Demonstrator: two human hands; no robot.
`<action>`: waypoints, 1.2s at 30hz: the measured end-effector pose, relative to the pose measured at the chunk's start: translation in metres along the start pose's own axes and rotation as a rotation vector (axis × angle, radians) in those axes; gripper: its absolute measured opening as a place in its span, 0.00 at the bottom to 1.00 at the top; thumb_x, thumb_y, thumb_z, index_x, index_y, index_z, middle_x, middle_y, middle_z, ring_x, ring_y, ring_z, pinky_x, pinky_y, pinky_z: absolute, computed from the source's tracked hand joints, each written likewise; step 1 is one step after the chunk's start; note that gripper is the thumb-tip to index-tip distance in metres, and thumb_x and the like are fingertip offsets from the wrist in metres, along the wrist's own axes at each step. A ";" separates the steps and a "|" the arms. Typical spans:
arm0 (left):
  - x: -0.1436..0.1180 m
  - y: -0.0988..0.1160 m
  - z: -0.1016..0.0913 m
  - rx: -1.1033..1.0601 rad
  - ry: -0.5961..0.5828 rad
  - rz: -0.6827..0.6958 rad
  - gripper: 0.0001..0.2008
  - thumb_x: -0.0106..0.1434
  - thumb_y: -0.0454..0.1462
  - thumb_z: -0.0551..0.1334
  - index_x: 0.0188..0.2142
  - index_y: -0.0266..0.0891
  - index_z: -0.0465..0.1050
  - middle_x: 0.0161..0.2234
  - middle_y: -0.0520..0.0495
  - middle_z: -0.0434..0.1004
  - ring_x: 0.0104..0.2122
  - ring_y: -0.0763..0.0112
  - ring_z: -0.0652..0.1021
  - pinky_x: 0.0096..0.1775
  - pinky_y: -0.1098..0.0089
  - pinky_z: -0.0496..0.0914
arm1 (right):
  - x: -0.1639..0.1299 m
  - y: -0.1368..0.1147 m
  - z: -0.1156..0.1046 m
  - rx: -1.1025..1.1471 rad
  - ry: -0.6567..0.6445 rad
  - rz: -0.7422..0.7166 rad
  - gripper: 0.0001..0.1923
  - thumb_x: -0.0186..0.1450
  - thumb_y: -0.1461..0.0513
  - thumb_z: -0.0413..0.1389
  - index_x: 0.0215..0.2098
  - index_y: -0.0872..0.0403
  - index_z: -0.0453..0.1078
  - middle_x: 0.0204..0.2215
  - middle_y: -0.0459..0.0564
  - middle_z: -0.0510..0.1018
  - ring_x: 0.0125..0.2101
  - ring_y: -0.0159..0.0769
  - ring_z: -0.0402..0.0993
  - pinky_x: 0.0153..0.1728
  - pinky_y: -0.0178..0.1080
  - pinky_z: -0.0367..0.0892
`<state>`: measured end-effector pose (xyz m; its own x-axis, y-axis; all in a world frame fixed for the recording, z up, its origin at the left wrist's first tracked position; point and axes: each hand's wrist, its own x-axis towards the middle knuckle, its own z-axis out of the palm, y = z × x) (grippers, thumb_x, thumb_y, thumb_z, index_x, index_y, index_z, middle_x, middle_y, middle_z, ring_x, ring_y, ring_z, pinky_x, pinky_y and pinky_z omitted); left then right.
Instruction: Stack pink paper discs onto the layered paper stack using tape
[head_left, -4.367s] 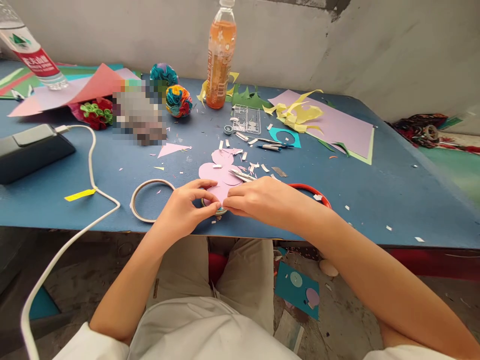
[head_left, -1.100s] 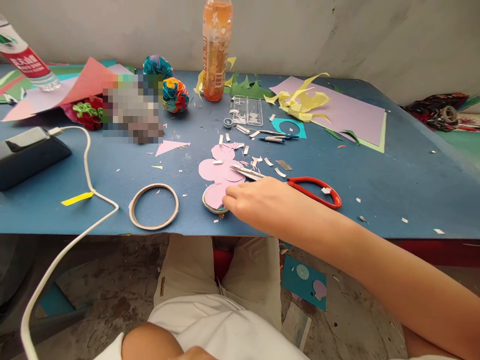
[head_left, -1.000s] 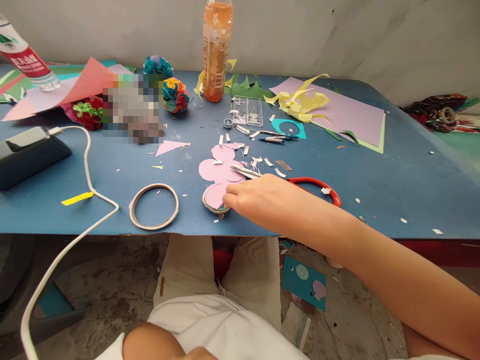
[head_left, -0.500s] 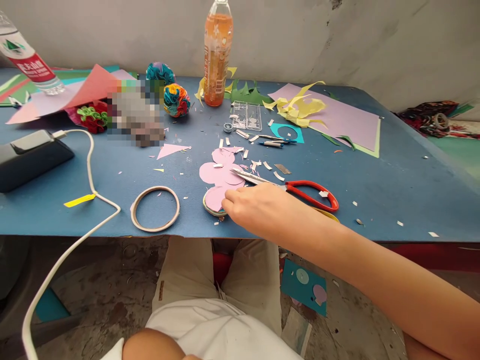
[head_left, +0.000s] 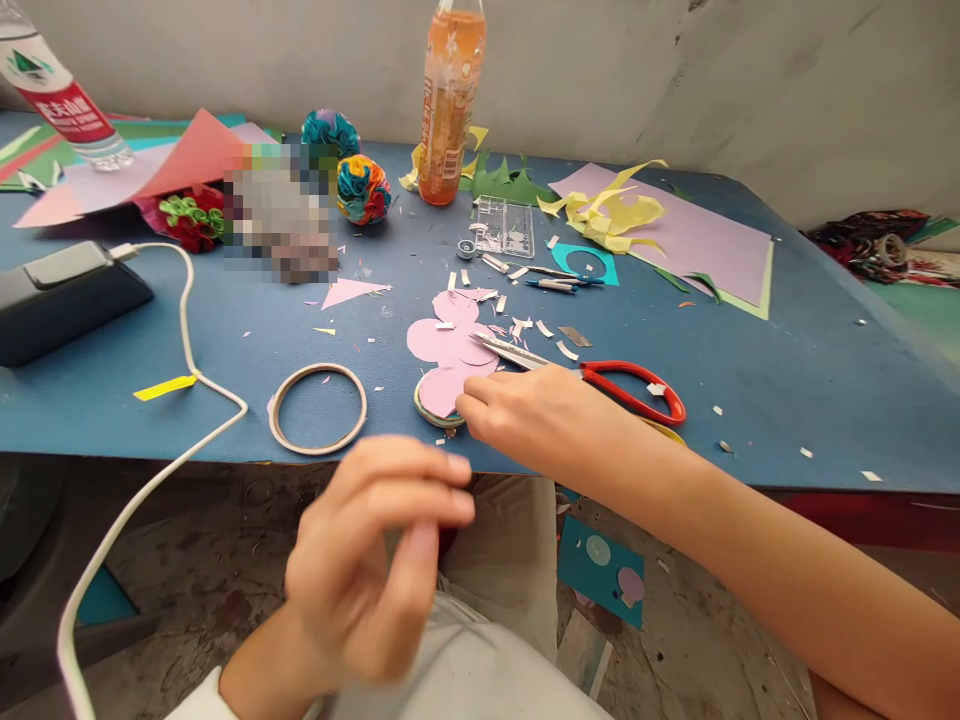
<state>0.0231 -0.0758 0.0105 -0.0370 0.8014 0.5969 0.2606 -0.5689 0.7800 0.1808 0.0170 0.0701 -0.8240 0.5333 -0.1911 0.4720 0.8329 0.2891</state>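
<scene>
The scissors (head_left: pixel 592 372) lie right of the paper cutout (head_left: pixel 448 345), the tape ring (head_left: pixel 318 408) left.

bright, even daylight | soft shadows | left hand (head_left: pixel 375 560) motion-blurred | edges warped

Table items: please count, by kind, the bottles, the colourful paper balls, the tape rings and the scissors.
Bottles: 2 (orange drink bottle, water bottle)
Colourful paper balls: 2 ()
Tape rings: 1 ()
Scissors: 1 ()
Total: 6
</scene>
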 end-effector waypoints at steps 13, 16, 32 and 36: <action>0.043 -0.043 0.010 0.355 -0.285 -0.092 0.07 0.62 0.32 0.59 0.37 0.37 0.77 0.42 0.43 0.79 0.43 0.64 0.78 0.46 0.64 0.73 | -0.004 0.015 0.030 0.207 0.233 0.027 0.08 0.66 0.65 0.48 0.32 0.57 0.68 0.27 0.48 0.74 0.25 0.30 0.67 0.22 0.34 0.49; 0.043 -0.043 0.010 0.343 -0.288 -0.090 0.07 0.61 0.32 0.60 0.37 0.35 0.77 0.41 0.42 0.79 0.43 0.65 0.78 0.45 0.65 0.73 | -0.003 0.017 0.036 0.374 0.271 0.062 0.08 0.66 0.64 0.49 0.32 0.57 0.69 0.28 0.47 0.74 0.23 0.28 0.65 0.23 0.33 0.52; 0.042 -0.049 0.012 0.274 -0.273 -0.091 0.07 0.61 0.31 0.60 0.35 0.38 0.77 0.39 0.45 0.77 0.41 0.67 0.77 0.44 0.67 0.72 | -0.010 0.008 0.032 0.141 0.251 0.044 0.11 0.69 0.64 0.45 0.35 0.57 0.68 0.30 0.49 0.74 0.24 0.31 0.68 0.21 0.35 0.49; 0.041 -0.049 0.012 0.281 -0.276 -0.090 0.07 0.60 0.31 0.59 0.35 0.39 0.77 0.39 0.46 0.77 0.40 0.67 0.77 0.44 0.67 0.71 | -0.006 0.006 0.033 0.040 0.234 0.031 0.09 0.68 0.66 0.45 0.35 0.58 0.66 0.28 0.48 0.71 0.21 0.30 0.63 0.20 0.35 0.43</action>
<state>0.0209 -0.0127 -0.0054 0.1786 0.8871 0.4256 0.5233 -0.4519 0.7225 0.1989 0.0235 0.0422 -0.8570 0.5136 0.0414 0.5063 0.8243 0.2534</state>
